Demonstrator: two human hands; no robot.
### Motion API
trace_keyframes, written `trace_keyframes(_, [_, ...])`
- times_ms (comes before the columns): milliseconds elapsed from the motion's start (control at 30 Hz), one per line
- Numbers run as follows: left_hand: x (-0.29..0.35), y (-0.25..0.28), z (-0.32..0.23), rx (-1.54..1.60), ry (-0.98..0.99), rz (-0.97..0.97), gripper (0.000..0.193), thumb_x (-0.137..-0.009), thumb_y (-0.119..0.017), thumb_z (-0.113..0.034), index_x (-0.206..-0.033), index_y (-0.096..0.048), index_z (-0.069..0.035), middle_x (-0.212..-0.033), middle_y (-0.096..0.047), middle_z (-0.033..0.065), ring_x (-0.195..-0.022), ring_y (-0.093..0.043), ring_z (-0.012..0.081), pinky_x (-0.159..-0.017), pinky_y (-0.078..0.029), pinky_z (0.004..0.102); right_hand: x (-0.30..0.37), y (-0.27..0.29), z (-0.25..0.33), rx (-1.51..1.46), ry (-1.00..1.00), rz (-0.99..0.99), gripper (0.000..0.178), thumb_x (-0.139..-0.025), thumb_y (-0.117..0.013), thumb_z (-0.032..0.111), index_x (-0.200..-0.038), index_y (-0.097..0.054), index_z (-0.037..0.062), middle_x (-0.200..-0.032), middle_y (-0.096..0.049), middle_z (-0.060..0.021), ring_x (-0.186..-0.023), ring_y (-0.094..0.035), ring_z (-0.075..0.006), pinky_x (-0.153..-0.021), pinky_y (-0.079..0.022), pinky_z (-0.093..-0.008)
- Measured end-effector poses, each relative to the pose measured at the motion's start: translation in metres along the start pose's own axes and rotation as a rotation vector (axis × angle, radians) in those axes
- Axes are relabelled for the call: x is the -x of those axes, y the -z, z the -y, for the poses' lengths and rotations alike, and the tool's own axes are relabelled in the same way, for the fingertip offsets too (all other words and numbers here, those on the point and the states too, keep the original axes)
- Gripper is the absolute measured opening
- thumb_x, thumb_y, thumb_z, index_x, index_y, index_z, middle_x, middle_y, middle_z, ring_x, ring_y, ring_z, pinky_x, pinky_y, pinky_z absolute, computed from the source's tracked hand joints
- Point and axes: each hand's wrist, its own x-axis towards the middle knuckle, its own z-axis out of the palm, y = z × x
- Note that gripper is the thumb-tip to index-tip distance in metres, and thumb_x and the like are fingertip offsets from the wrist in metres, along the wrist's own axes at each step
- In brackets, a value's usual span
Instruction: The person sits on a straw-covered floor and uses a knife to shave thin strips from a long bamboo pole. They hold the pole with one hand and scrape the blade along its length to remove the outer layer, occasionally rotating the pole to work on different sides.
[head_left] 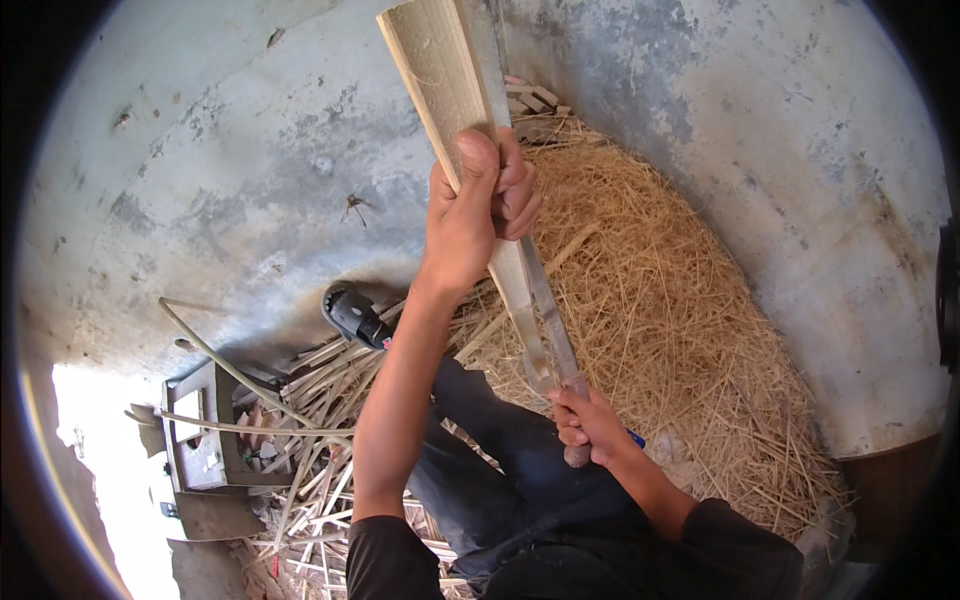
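Observation:
My left hand (482, 195) is raised at the centre, its fingers wrapped round a long pale piece of wood (435, 65). The wood slants from the top of the view down toward my right hand and looks narrower at its lower end. Lower and to the right, my right hand (597, 428) is closed round the handle (577, 455) of a knife. A long grey metal blade (556, 330) rises from that hand, close along the right side of the wood. Whether blade and wood touch, I cannot tell. My left fingers hide part of both.
A heap of straw-like shavings (640, 270) fills the corner between two stained grey walls (250, 150). Loose strips (320, 375) lie around my dark-trousered legs. A dark shoe (355, 315) shows at the left wall. Farther left stands a box-like frame (205, 430), with a thin bent rod (235, 372) beside it.

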Motion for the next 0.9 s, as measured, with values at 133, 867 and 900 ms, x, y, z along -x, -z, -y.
trace_keyframes(133, [-0.002, 0.006, -0.005, -0.043, 0.067, 0.04, 0.061, -0.106, -0.035, -0.07, -0.084, -0.038, -0.013, -0.066, -0.03, -0.004, -0.054, -0.03, 0.009, -0.05, -0.03, 0.0256, 0.027, -0.014, 0.02, -0.065, 0.23, 0.02, 0.026, -0.104, -0.063, 0.023, -0.088, -0.046, 0.0116, -0.061, -0.04, 0.0027, -0.04, -0.038, -0.0074, -0.037, -0.029, -0.0262])
trace_keyframes(867, [-0.094, 0.006, -0.075, 0.084, -0.139, 0.072, 0.06, -0.109, -0.029, -0.067, -0.07, -0.032, -0.022, -0.06, -0.026, -0.0082, -0.048, -0.024, 0.0081, -0.042, -0.023, 0.0256, 0.038, -0.03, 0.036, -0.076, 0.576, 0.191, 0.017, -0.106, -0.06, 0.02, -0.1, -0.046, 0.0123, -0.06, -0.04, 0.001, -0.04, -0.035, -0.0072, -0.035, -0.027, -0.0251])
trace_keyframes(900, [-0.095, 0.007, -0.074, 0.072, -0.149, 0.089, 0.06, -0.109, -0.029, -0.067, -0.07, -0.032, -0.022, -0.059, -0.025, -0.0085, -0.047, -0.023, 0.0081, -0.041, -0.022, 0.0255, 0.031, -0.03, 0.03, -0.081, 0.526, 0.118, 0.017, -0.104, -0.062, 0.02, -0.098, -0.048, 0.0117, -0.06, -0.04, 0.0019, -0.04, -0.036, -0.0067, -0.036, -0.026, -0.025])
